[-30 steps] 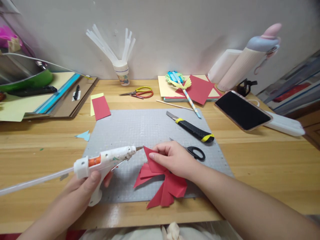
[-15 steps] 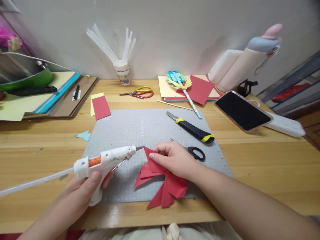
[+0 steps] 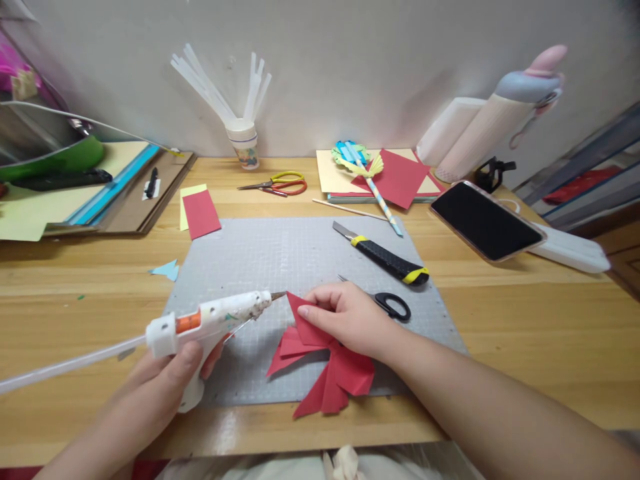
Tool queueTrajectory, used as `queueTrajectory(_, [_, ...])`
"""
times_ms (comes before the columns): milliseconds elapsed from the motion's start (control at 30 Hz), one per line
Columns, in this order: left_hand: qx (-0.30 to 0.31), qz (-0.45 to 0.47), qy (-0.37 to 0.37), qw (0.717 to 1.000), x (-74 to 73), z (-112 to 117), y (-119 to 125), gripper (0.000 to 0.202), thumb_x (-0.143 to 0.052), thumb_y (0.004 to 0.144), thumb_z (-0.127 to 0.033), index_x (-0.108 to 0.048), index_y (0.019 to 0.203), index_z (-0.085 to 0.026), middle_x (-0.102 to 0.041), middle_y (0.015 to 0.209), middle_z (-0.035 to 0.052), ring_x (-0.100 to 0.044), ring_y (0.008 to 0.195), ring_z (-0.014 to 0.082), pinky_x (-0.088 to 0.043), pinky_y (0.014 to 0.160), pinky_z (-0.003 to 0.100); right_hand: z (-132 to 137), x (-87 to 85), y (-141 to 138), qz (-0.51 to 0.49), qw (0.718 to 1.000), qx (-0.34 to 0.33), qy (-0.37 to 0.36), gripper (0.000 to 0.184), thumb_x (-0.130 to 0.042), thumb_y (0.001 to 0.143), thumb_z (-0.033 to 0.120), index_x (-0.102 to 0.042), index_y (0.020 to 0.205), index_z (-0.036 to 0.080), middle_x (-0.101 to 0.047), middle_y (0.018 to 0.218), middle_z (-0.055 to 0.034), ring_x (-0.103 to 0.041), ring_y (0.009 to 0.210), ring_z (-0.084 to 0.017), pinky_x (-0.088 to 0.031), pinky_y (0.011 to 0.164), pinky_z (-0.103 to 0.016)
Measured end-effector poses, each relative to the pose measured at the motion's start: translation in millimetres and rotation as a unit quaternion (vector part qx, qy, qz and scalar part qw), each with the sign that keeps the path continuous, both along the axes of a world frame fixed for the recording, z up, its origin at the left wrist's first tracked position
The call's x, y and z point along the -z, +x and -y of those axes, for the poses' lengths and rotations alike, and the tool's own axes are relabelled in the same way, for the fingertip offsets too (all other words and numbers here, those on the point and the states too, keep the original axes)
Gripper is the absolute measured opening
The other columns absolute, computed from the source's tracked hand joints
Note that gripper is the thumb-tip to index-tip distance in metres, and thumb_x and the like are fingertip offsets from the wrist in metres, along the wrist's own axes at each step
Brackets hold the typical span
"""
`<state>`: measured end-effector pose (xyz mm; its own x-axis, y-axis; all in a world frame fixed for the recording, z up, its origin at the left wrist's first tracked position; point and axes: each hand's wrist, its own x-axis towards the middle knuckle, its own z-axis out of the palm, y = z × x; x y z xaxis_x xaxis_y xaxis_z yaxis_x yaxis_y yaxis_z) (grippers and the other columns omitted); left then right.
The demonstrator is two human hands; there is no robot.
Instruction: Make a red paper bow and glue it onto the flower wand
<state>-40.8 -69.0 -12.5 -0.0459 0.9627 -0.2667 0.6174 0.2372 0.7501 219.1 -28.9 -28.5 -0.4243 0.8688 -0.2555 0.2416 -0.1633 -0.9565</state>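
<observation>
Progress, judged from the present state: shaping of the red folded-paper piece (image 3: 356, 375) is well advanced, with several pleats and points already formed. Gluing appears to be the step in hand, at its uppermost corner. That corner is not yet pressed onto anything visible. No glue bead can be made out; how many joints remain open cannot be told.

Left hand (image 3: 167, 380): grip closed around the handle of a white plastic hot-glue gun with an orange insert (image 3: 223, 317); a translucent glue stick (image 3: 75, 363) runs out of its rear. Nozzle is at the paper corner; contact or a slight gap cannot be told.

Right hand (image 3: 350, 317): grip narrow, pinching the upper flap between thumb and fingers.

Paper piece: matt red, sharply creased, uneven. Upper flap tapers to a point towards the nozzle; layered strips fan left and downward; a broader lobe lies below the wrist. Position: over the near part of the grey gridded cutting mat (image 3: 260, 250), lower points reaching past its near edge above the wooden table (image 3: 525, 347).
</observation>
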Motion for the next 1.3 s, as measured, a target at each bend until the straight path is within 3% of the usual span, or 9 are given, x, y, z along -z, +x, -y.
queueTrajectory(200, [-0.002, -0.006, -0.018, 1.000, -5.0, 0.8, 4.1, 0.060, -0.035, 0.077, -0.075, -0.056, 0.059, -0.022, -0.060, 0.071, 0.0038, -0.052, 0.066, 0.0198, -0.042, 0.057, 0.027, -0.2, -0.7, 0.3, -0.003, 1.000, -0.003, -0.003, 0.024, -0.054, 0.083, 0.030, -0.056, 0.063, 0.017, -0.048, 0.056, 0.0048, -0.040, 0.051, -0.008, -0.032, 0.050, -0.021])
queueTrajectory(400, [0.094, -0.026, -0.038, 0.995, -5.2, -2.3, -2.5, 0.068, -0.026, 0.076, -0.078, -0.060, 0.062, -0.022, -0.060, 0.073, 0.0037, -0.052, 0.065, 0.0207, -0.042, 0.056, 0.028, 0.0, 0.3, 0.0, -0.005, 1.000, 0.000, -0.006, 0.023, -0.054, 0.083, 0.030, -0.059, 0.066, 0.017, -0.049, 0.057, 0.0045, -0.041, 0.052, -0.009, -0.033, 0.051, -0.021])
queueTrajectory(600, [0.028, -0.020, -0.090, 0.995, -4.3, -0.7, -6.4, 0.071, -0.027, 0.073, -0.081, -0.067, 0.070, -0.022, -0.063, 0.072, 0.0046, -0.052, 0.059, 0.0206, -0.043, 0.051, 0.028, -0.3, 1.2, 0.0, 0.001, 1.000, -0.001, 0.002, 0.023, -0.053, 0.084, 0.030, -0.059, 0.066, 0.016, -0.049, 0.057, 0.0042, -0.042, 0.053, -0.009, -0.033, 0.052, -0.022])
queueTrajectory(1000, [0.006, -0.021, -0.090, 0.996, -8.4, -1.6, -0.6, 0.071, -0.030, 0.071, -0.083, -0.067, 0.067, -0.022, -0.064, 0.069, 0.0035, -0.051, 0.058, 0.0203, -0.041, 0.053, 0.028, -0.7, 1.4, 0.1, 0.007, 1.000, 0.000, 0.017, 0.021, -0.053, 0.083, 0.028, -0.060, 0.067, 0.016, -0.052, 0.060, 0.0029, -0.044, 0.056, -0.010, -0.035, 0.054, -0.022])
queueTrajectory(1167, [0.001, -0.022, -0.084, 0.996, -3.7, -2.1, -5.5, 0.071, -0.030, 0.070, -0.084, -0.067, 0.067, -0.023, -0.066, 0.081, 0.0054, -0.054, 0.070, 0.0238, -0.041, 0.057, 0.029, -0.9, 2.6, -0.2, 0.001, 1.000, -0.002, 0.024, 0.021, -0.053, 0.083, 0.028, -0.061, 0.069, 0.016, -0.054, 0.062, 0.0023, -0.045, 0.058, -0.010, -0.036, 0.055, -0.023])
queueTrajectory(1300, [0.019, -0.005, -0.096, 0.995, -1.4, -2.1, -7.5, 0.071, -0.030, 0.071, -0.083, -0.067, 0.069, -0.023, -0.065, 0.075, 0.0048, -0.052, 0.066, 0.0230, -0.040, 0.056, 0.029, -0.8, 2.8, 0.1, 0.004, 1.000, -0.008, 0.029, 0.021, -0.054, 0.084, 0.030, -0.062, 0.070, 0.016, -0.053, 0.062, 0.0024, -0.045, 0.058, -0.010, -0.036, 0.056, -0.023])
